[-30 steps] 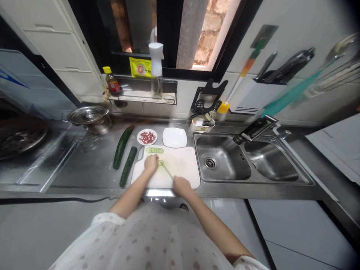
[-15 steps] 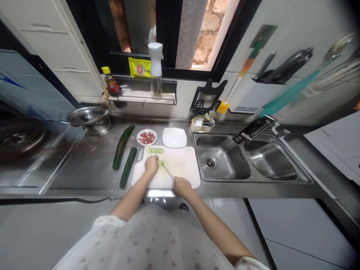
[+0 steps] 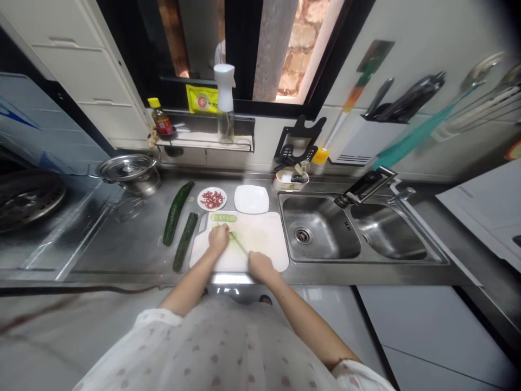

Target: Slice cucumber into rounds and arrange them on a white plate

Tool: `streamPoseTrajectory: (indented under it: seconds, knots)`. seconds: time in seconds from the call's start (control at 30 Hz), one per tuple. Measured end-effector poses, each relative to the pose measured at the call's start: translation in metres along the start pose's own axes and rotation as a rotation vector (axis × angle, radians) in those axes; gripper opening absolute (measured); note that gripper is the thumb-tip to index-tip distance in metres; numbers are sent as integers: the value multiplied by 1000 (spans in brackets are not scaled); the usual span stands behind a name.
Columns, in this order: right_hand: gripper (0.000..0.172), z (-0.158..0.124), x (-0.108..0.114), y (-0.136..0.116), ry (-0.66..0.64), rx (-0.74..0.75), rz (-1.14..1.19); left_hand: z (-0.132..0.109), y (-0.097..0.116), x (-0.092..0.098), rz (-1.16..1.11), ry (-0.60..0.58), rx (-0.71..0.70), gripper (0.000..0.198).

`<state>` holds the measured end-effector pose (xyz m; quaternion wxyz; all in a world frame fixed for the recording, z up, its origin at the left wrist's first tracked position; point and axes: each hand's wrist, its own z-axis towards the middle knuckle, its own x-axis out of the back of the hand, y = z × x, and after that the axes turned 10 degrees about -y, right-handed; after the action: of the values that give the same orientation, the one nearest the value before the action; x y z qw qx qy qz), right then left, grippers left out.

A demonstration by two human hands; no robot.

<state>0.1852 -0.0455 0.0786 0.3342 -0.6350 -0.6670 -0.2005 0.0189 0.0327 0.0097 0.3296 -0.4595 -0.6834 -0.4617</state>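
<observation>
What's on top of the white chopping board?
On the chopping board lie a row of green slices and, by the knife, another green piece. The right hand holds the knife; the left hand covers part, so I can't see what's under it.

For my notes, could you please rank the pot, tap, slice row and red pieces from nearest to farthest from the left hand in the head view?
1. Slice row: on the board, beyond the left hand.
2. Red pieces: on the round plate.
3. Pot: far left.
4. Tap: right, at the sink.
</observation>
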Motion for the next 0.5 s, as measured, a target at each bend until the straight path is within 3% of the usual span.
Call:
streamPoseTrajectory:
  seconds: [0.5]
  knots:
    - [29, -10, -21, 19, -10, -29, -6, -1, -1, 0, -13, 12, -3, 27]
